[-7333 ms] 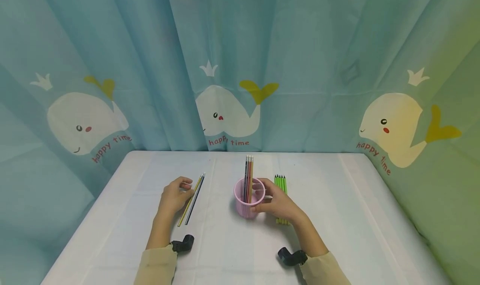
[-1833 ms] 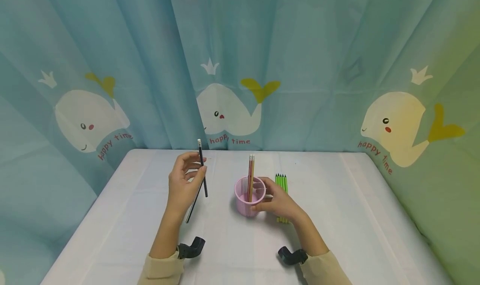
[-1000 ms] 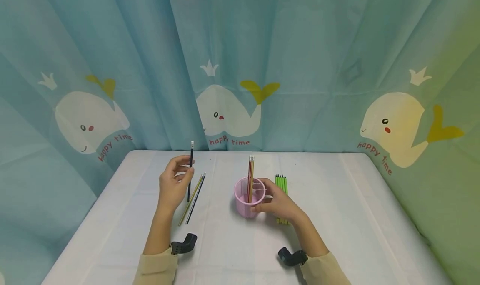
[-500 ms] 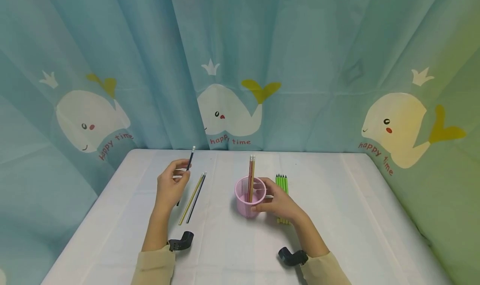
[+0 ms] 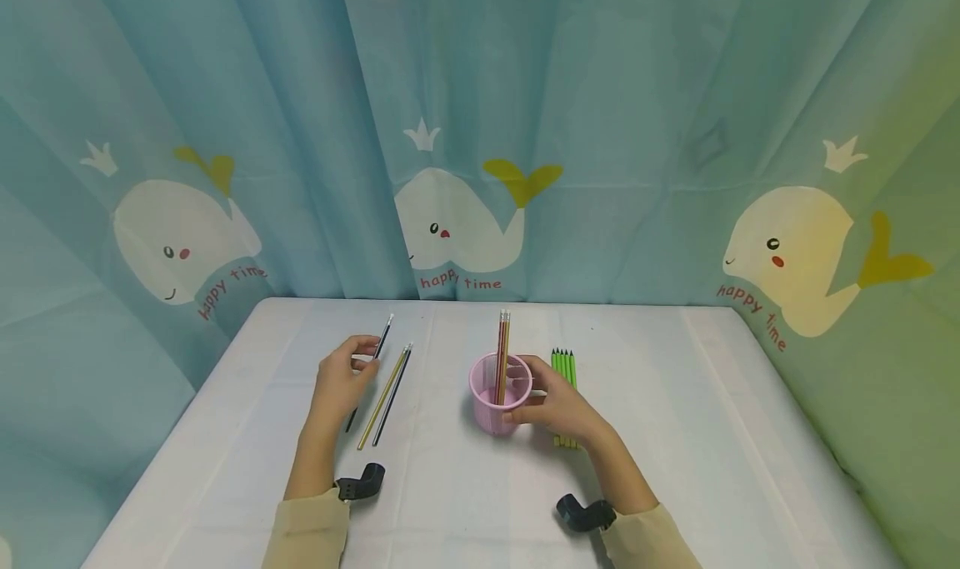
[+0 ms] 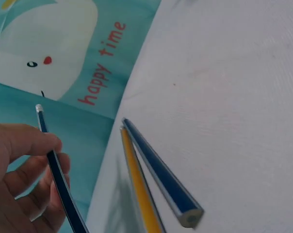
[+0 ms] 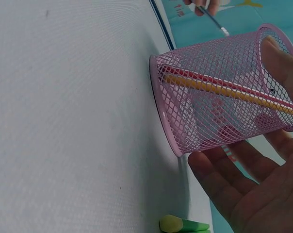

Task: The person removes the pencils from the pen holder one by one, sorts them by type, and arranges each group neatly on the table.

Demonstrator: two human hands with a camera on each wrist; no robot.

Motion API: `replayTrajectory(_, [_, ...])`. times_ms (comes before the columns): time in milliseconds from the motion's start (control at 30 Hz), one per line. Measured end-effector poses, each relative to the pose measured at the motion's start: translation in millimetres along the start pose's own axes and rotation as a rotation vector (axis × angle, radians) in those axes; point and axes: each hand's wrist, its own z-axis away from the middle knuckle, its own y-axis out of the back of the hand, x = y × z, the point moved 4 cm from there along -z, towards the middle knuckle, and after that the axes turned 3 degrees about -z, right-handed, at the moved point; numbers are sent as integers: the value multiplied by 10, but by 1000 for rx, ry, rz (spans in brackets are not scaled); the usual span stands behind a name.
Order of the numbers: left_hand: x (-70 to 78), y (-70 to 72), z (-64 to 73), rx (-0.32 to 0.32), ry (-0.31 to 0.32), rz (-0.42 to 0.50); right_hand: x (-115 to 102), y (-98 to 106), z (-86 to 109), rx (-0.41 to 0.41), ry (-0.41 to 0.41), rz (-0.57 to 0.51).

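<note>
My left hand [image 5: 341,386] pinches a dark blue pencil [image 6: 61,187] between thumb and fingers, its white eraser end up and its lower end slanting down close to the table. Just right of it, a yellow pencil [image 5: 380,406] and another dark blue pencil [image 5: 393,394] lie side by side, eraser ends almost touching. With my right hand [image 5: 558,402] I grip the side of a pink mesh pencil cup [image 7: 200,126], which stands upright on the table. A red pencil [image 7: 209,77] and an orange-yellow pencil [image 7: 219,91] lean inside the cup.
Several green pencils [image 5: 562,369] lie in a row behind and beside my right hand, black tips pointing away. The white-covered table [image 5: 465,502] ends at a blue-green curtain [image 5: 637,136] printed with whales.
Two dark pencils have left the cup since the earliest frame. Over the last second the left hand has lowered its dark blue pencil, tilting it left of the lying pair. The right hand stays put.
</note>
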Motion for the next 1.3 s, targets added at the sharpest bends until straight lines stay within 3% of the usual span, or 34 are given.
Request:
replayTrajectory(300, [-132,-102,8,-82,80,-58,11,0,-4,-2,13,-2])
replayTrajectory(767, [-231,-190,10,-132,87,-86,9,4,1,-3,-2,0])
replayTrajectory(1033, [-201,-186,10,-113,74,-93,-9,9,0,3,-11,3])
replayTrajectory(1300, [-29,-137,20,-125,28,-37,4,-4,0,-5,7,-8])
